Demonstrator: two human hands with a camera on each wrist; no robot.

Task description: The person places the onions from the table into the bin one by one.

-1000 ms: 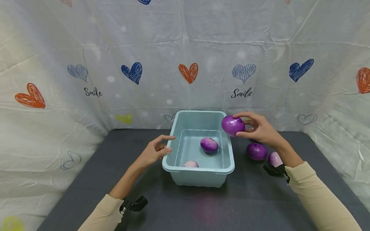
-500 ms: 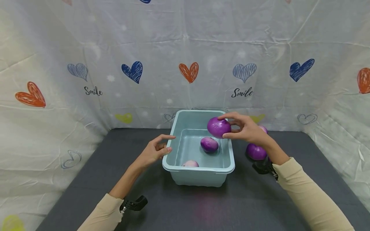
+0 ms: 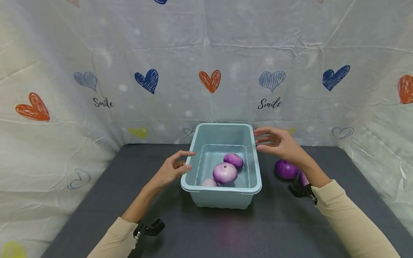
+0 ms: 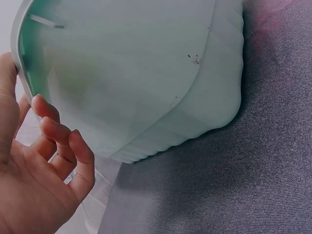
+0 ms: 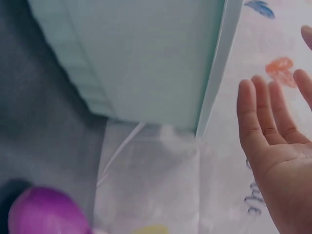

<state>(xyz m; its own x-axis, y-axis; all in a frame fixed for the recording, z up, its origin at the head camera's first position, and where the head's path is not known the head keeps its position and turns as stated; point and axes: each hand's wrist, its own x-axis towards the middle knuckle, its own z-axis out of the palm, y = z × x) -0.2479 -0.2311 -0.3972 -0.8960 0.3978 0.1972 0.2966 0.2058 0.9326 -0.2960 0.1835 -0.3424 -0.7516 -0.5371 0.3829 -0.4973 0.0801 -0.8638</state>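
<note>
A light blue plastic tub [image 3: 221, 199] stands mid-table with three purple onions in it. The paler onion [image 3: 225, 173] sits between a darker onion [image 3: 233, 160] behind and a pale one [image 3: 209, 182], partly hidden by the front wall. My left hand [image 3: 174, 167] rests at the tub's left rim, its index finger stretched over the edge and the thumb near it; in the left wrist view the other fingers are loosely bent beside the wall. Beside the right rim my right hand [image 3: 280, 143] hovers with fingers spread and nothing in them, also plain in the right wrist view.
Right of the tub, a purple onion [image 3: 286, 169] lies on the dark tabletop [image 3: 206, 233]. Another onion [image 3: 303, 179] is partly covered by my right wrist. A white curtain [image 3: 206, 43] printed with hearts hangs close behind the tub.
My right hand carried an onion leftward over the tub and let it go inside. That hand has since drawn back to the right rim. The left hand stayed in place.
</note>
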